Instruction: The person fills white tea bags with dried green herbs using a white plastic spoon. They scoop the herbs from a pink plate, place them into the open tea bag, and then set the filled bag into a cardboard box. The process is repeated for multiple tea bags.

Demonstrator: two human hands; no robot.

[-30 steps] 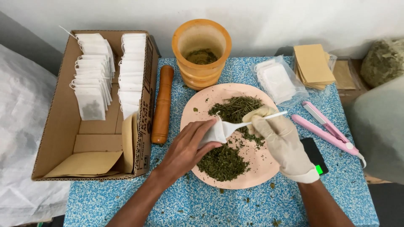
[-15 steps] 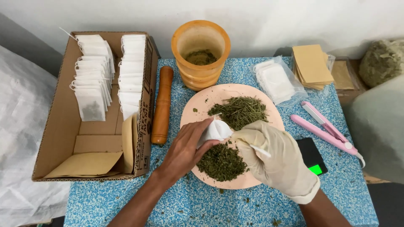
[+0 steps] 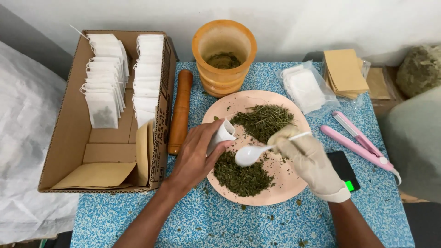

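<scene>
The blue speckled table [image 3: 216,220] carries everything in front of you. At its left side stands the open cardboard box [image 3: 69,138], with two rows of filled white tea bags [image 3: 124,78] standing inside and flat brown paper envelopes [image 3: 98,174] lying at its near end. Behind the middle stands the orange wooden mortar [image 3: 223,57] with some green herb at its bottom, and the wooden pestle [image 3: 180,110] lies between the box and the pink plate [image 3: 287,188]. The plate holds two heaps: long dried herb stems [image 3: 264,120] at the far side and crushed green leaves [image 3: 241,177] at the near side. To the right lie a clear pack of empty white bags [image 3: 305,89], a stack of brown envelopes [image 3: 344,71], a pink heat sealer [image 3: 358,142] and a small black scale [image 3: 347,170].

Your left hand [image 3: 197,156] is bare and closes around a small white tea bag [image 3: 223,133], holding it with its mouth open above the left edge of the plate. Your right hand [image 3: 312,160], in a pale glove, grips the handle of a white plastic spoon [image 3: 250,154]; its bowl hangs above the crushed leaves, just beside the bag.
</scene>
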